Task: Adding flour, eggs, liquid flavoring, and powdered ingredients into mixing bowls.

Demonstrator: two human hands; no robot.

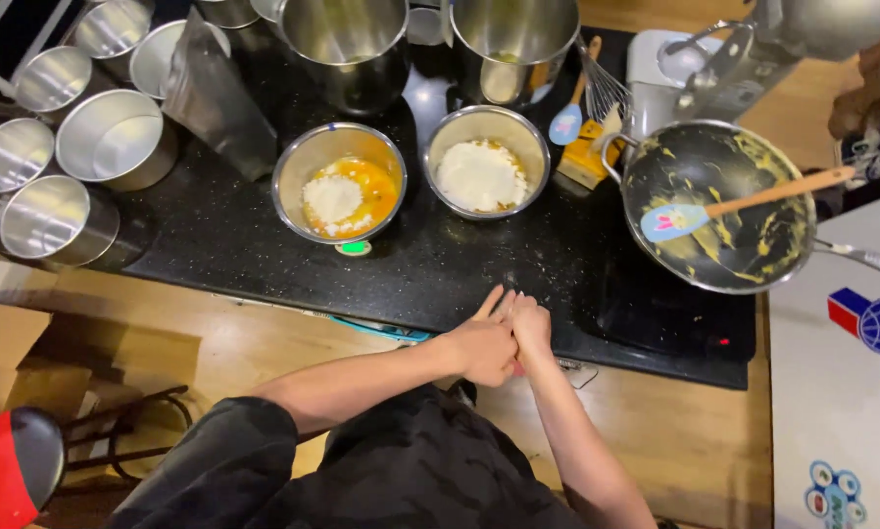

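The left hand (481, 345) and right hand (530, 326) met at the near edge of the black bench (224, 235), pressed together side by side with fingers narrow and pointing away; whether they held anything could not be told. Just beyond them lay bare black bench top dusted with specks. Farther off stood two steel bowls: the left bowl (339, 181) held yellow liquid with a white mound in it, and the right bowl (487, 162) held white powder, the two set near each other but apart. A green tag (354, 248) lay at the left bowl's near rim. To the right sat a dark pan (719, 206) streaked with yellow, a wooden-handled spatula (734, 204) with a pale blue blade resting inside it. A whisk (602, 88) and a second spatula (567, 118) leaned beside a tall pot (513, 44) at the far side, with another pot (347, 49) to its left. Round steel tins (117, 137) crowded the far left. Wooden floor showed below the bench.
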